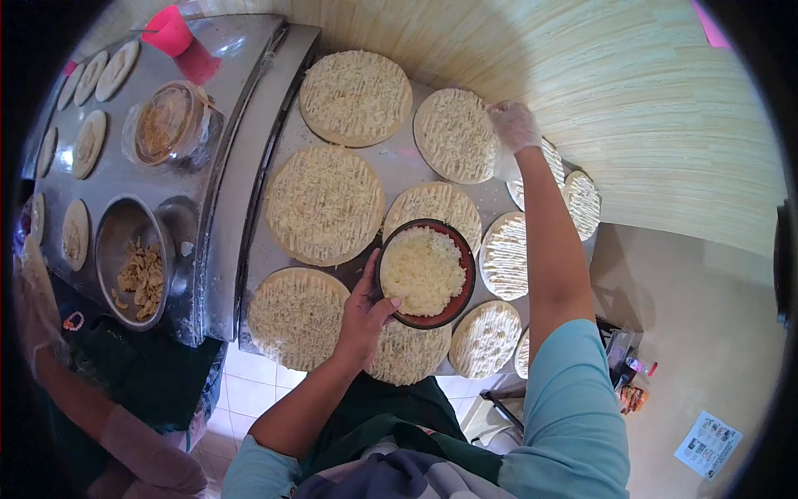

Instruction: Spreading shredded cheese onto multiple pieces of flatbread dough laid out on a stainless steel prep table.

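Observation:
My bare left hand [366,318] grips a round bowl [464,284], dark outside and reddish inside, with the thumb over its rim. Grated white cheese [423,269] is heaped in the bowl. My right hand [512,125], in a clear plastic glove, is at the right edge of a round dough base [456,136] with pale sauce lines and white shreds. Its fingers are bunched downward, and whether they pinch any shreds is hidden. Below the bowl lies a shredded-topped base [409,352], partly covered; another base [436,203] shows behind it.
Several topped bases, including a large one [325,206], crowd the metal table [399,150]. Bases with sauce lines [504,256] stand at right by the wall [623,125]. On the left counter are a steel bowl [128,212], a wrapped tub [167,121] and a pink cup [168,31]. A co-worker's gloved hand [40,299] is at far left.

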`<state>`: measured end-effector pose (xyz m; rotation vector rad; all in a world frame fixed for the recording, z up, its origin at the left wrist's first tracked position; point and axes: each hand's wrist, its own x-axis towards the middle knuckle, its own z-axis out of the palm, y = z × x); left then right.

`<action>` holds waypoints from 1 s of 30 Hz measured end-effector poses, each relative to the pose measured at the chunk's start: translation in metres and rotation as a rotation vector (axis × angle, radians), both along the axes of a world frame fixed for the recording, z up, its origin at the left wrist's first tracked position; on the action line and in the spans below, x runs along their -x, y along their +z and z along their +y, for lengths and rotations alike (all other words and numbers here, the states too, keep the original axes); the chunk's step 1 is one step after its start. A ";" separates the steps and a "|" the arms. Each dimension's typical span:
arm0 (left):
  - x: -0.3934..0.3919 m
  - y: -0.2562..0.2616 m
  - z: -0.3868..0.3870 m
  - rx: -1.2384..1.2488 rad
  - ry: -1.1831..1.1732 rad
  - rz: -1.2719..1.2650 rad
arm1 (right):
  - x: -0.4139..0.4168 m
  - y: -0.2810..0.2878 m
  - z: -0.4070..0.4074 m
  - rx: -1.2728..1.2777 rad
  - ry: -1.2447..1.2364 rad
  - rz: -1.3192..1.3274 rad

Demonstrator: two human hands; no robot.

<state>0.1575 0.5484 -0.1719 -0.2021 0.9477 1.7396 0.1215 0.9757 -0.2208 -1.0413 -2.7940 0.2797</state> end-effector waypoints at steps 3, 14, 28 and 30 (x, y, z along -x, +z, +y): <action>0.003 0.004 0.000 -0.012 0.003 -0.010 | -0.012 0.002 0.003 0.046 -0.008 -0.041; -0.002 0.001 0.000 0.001 -0.064 0.000 | 0.007 0.011 0.031 0.018 -0.044 -0.084; 0.002 0.005 0.000 -0.011 -0.064 0.019 | -0.069 -0.005 0.008 0.629 -0.215 0.174; 0.003 0.006 -0.001 -0.007 -0.060 0.009 | -0.068 0.007 -0.019 0.601 -0.203 0.143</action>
